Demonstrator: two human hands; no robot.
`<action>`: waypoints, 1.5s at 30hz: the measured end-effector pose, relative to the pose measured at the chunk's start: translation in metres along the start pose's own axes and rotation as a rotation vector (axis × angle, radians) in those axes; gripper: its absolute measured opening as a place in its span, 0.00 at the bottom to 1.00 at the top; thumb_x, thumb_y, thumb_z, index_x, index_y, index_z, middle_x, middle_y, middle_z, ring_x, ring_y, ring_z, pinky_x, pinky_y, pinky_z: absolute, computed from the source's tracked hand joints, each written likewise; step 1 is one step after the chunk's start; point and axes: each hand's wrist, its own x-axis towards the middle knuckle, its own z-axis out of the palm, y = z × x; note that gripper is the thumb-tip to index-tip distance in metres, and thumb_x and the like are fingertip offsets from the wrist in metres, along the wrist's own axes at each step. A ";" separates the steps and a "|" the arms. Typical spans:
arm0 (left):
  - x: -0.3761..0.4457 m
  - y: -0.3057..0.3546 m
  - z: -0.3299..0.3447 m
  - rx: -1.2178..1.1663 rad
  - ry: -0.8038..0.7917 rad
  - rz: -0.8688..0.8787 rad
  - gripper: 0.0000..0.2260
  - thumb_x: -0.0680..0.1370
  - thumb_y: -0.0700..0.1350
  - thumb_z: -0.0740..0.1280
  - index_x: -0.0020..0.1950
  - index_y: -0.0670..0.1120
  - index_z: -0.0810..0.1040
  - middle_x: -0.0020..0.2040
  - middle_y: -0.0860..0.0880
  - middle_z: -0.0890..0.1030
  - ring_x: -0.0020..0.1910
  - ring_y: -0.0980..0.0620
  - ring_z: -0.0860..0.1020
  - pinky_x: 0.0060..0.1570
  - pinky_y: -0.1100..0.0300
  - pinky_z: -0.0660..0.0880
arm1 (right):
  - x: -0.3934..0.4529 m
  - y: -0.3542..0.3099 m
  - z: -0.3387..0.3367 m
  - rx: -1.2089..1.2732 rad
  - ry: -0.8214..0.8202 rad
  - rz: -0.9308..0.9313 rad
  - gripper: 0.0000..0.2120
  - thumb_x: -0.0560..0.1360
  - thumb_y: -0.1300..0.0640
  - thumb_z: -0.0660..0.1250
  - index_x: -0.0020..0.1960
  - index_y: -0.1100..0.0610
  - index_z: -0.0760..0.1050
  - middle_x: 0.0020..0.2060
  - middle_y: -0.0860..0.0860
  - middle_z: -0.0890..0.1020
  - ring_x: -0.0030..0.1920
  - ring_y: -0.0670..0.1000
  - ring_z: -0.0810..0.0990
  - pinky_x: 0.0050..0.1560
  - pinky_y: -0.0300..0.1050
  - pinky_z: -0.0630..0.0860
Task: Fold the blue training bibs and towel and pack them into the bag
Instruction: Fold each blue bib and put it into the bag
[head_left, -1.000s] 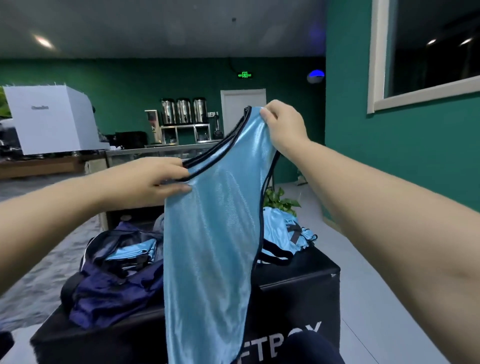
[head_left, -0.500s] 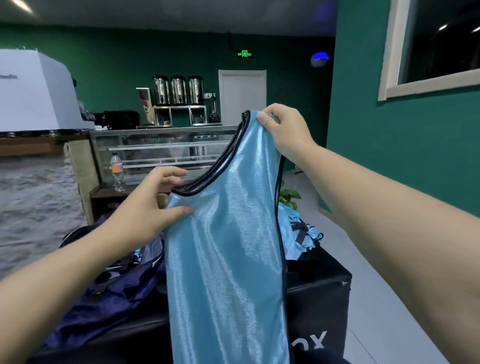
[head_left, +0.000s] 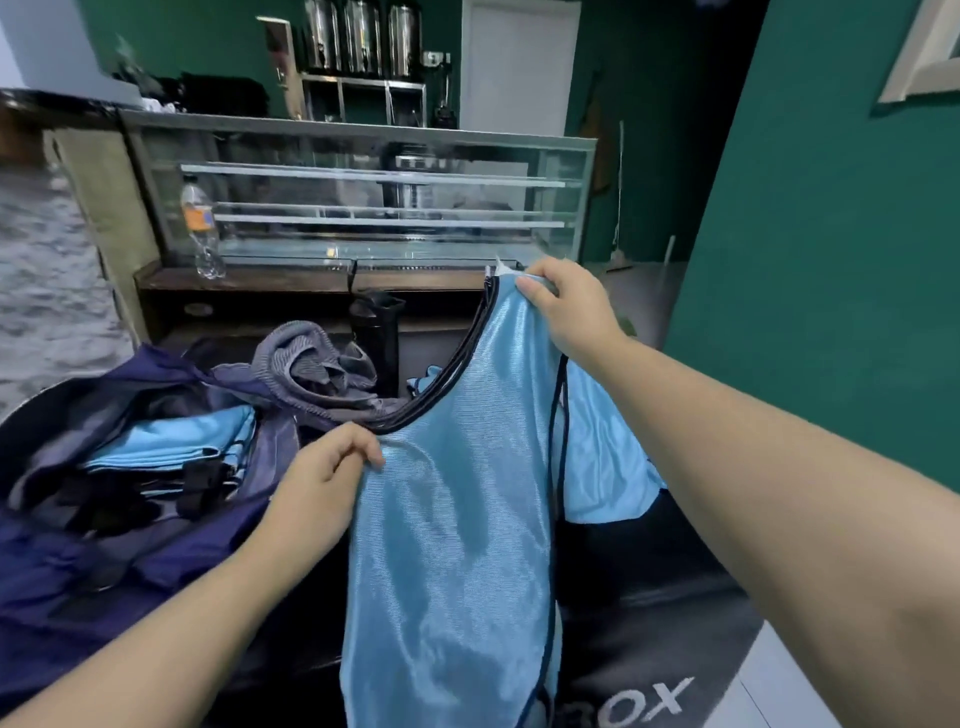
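A light blue bib (head_left: 452, 530) with dark trim hangs lengthwise in front of me. My right hand (head_left: 563, 306) pinches its upper shoulder strap, and my left hand (head_left: 322, 478) pinches the neckline edge lower down. To the left lies an open navy bag (head_left: 93, 545) with folded blue bibs (head_left: 171, 441) inside. A crumpled grey towel (head_left: 311, 364) sits behind the bag. More blue bib fabric (head_left: 602, 467) lies on the black box to the right.
Everything rests on a black padded box (head_left: 649, 623) with white lettering. Behind it stand a glass display counter (head_left: 363, 187), a plastic bottle (head_left: 200, 228) and a black container (head_left: 376, 322). A green wall (head_left: 831, 260) is on the right.
Both hands have lowered the bib toward the box, and my view has tilted down. The left hand now pinches the neckline edge instead of pressing flat against the fabric.
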 end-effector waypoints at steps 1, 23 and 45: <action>0.007 -0.005 0.003 -0.003 0.038 -0.025 0.19 0.78 0.31 0.58 0.37 0.51 0.77 0.28 0.56 0.74 0.24 0.59 0.67 0.24 0.69 0.61 | 0.007 0.006 0.008 0.008 -0.009 0.004 0.09 0.80 0.54 0.62 0.46 0.58 0.75 0.42 0.49 0.75 0.42 0.47 0.71 0.38 0.31 0.65; 0.075 -0.158 0.055 -0.099 0.073 -0.324 0.16 0.78 0.34 0.62 0.52 0.53 0.82 0.48 0.58 0.83 0.45 0.61 0.79 0.44 0.73 0.73 | 0.054 0.138 0.141 -0.106 -0.106 0.215 0.12 0.77 0.50 0.67 0.37 0.53 0.73 0.32 0.43 0.73 0.35 0.45 0.71 0.39 0.44 0.67; 0.081 -0.162 0.061 0.012 0.000 -0.358 0.16 0.77 0.34 0.60 0.60 0.44 0.81 0.39 0.59 0.78 0.42 0.51 0.73 0.35 0.64 0.66 | -0.137 0.108 0.117 -0.212 -0.562 -0.298 0.14 0.73 0.43 0.61 0.51 0.47 0.81 0.38 0.40 0.75 0.42 0.39 0.66 0.49 0.35 0.62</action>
